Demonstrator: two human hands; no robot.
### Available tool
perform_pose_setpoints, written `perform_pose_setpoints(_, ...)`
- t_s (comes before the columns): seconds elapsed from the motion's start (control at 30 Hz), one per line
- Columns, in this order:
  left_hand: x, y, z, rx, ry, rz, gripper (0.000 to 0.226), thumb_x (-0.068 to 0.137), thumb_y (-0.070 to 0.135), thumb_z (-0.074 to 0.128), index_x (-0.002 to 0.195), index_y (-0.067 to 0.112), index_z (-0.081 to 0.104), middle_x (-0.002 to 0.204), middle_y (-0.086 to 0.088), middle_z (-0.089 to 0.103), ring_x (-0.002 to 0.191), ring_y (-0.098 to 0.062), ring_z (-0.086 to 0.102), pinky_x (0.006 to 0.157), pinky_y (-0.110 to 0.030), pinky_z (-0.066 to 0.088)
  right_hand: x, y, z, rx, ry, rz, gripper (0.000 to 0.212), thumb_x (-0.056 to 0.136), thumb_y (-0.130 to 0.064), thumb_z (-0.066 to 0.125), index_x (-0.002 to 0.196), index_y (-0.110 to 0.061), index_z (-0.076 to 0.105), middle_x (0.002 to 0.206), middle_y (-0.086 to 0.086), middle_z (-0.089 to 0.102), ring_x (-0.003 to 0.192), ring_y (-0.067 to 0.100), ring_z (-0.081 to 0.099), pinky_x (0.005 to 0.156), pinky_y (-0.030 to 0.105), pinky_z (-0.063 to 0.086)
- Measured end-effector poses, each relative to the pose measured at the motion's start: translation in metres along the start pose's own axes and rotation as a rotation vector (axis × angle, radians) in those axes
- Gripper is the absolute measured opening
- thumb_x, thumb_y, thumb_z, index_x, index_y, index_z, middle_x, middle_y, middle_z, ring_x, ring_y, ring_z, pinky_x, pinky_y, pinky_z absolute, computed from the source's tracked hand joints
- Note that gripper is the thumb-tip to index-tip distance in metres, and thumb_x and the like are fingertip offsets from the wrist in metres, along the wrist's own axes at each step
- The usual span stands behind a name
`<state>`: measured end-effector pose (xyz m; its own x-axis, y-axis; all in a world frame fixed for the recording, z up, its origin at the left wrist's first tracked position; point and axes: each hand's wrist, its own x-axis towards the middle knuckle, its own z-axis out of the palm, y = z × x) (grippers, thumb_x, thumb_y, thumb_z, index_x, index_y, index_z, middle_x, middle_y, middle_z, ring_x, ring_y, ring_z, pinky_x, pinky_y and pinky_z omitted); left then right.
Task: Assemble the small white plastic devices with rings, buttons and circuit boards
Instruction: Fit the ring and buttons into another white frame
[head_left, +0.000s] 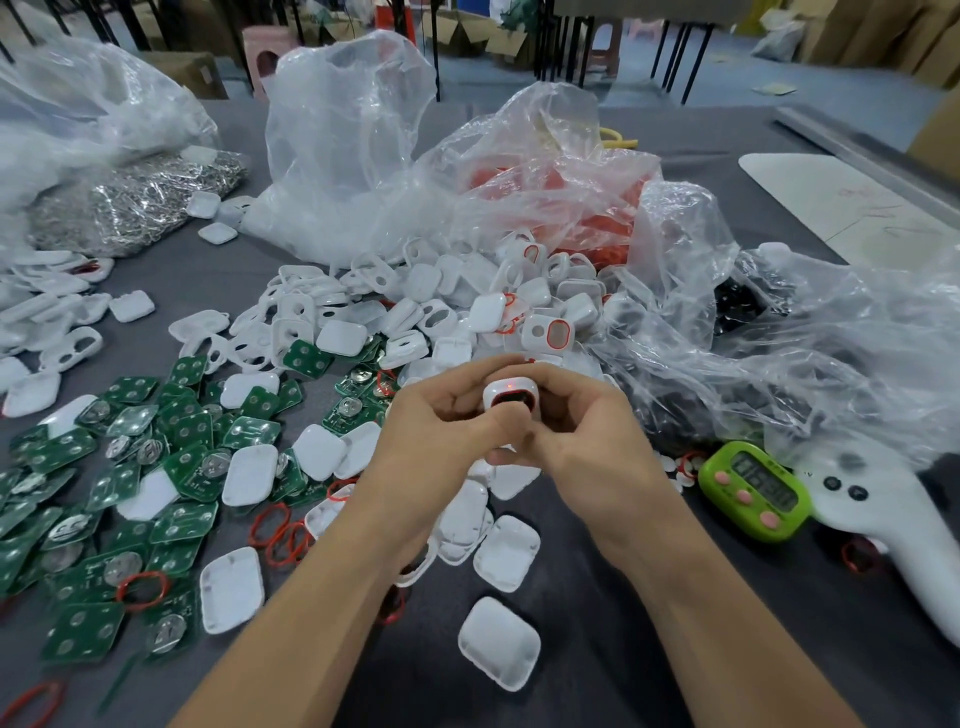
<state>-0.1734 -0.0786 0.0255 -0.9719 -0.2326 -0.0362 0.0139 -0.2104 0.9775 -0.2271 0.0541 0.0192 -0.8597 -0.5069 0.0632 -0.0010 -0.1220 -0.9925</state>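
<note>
1. White device shells (498, 642) lay nearest on the grey table (597, 691), and a few more sat just beyond, under the forearms.
2. To the left, green circuit boards (182, 519) were spread in overlapping heaps. Several carried round metal discs, and red rings (143, 590) lay among them.
3. Over the middle of the table, the left hand (431, 436) and right hand (587, 441) met around one white device (511, 397). Each grip was closed on it, with fingers curled behind and the thumbs touching in front. The device was held above the table and showed a red-ringed window and a small red dot of light.
4. To the right of the hands, a green timer (753, 491) with pink buttons rested just beside a white controller (883, 530).
5. Beyond the hands rose a pile of white shells and frames (415, 301). On its right slope sat a ringed device (548, 332), with red around its oval opening.
6. Farther back stood crumpled clear bags:
   - a red-filled bag (561, 171) behind the pile;
   - a bag of silvery metal pieces (140, 202) at the left;
   - a bag of black parts (737, 306) at the right.
7. At the far right lay a white board (841, 202), and a pink stool (270, 52) stood past the table's edge.
</note>
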Motion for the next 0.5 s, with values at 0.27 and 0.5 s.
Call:
perform_pose_setpoints(0.27,0.0016,0.0015,-0.0016,0.12,0.097,0.022,0.03,0.086,0.0,0.071,0.105,0.021,0.082,0.094,-0.006,0.081,0.099,-0.027,0.076,0.091,-0.048,0.061,-0.0022,-0.0035,-0.0016,0.084,-0.026,0.093,0.045,0.087,0.024,0.052,0.101,-0.011,0.076,0.084,0.001,0.075,0.081,0.017,0.074,0.073,0.032,0.062)
perform_pose_setpoints(0.5,0.0008,-0.0028,0.0006,0.164,0.042,0.026,0.042,0.076,0.01,0.064,0.112,0.024,0.08,0.091,-0.002,0.081,0.087,-0.014,0.076,0.079,-0.027,0.059,-0.0007,-0.0035,-0.0009,0.076,0.004,0.103,0.041,0.082,0.028,0.054,0.097,-0.003,0.076,0.083,0.013,0.075,0.07,0.02,0.071,0.062,0.031,0.06)
